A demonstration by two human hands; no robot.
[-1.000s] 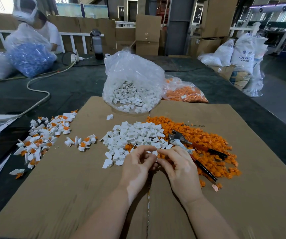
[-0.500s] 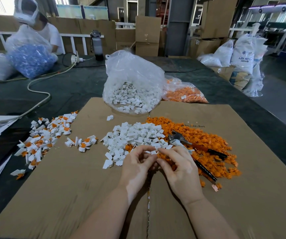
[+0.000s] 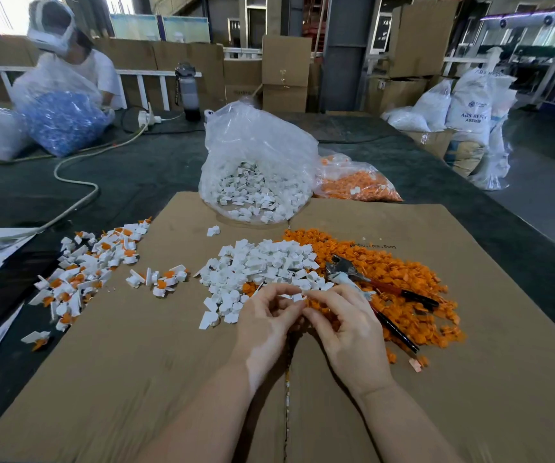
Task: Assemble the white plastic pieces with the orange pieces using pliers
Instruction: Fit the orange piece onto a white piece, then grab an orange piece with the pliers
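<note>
A heap of white plastic pieces (image 3: 262, 265) lies on the cardboard sheet (image 3: 136, 362), beside a heap of orange pieces (image 3: 396, 279). My left hand (image 3: 266, 322) and my right hand (image 3: 346, 325) meet at the near edge of the heaps, fingertips together around a small white piece (image 3: 298, 297). Whether an orange piece is between the fingers is hidden. Pliers (image 3: 369, 285) with red and black handles lie on the orange heap, just right of my right hand.
Joined white-and-orange pieces (image 3: 92, 269) lie in piles at the left. A clear bag of white pieces (image 3: 256, 168) and a bag of orange pieces (image 3: 356, 182) stand behind. A person with a bag of blue parts (image 3: 62, 125) sits far left. A white cable (image 3: 75, 202) crosses the table.
Both hands stayed at the near edge of the heaps. The fingertips shifted slightly around the small piece; the pliers have not moved.
</note>
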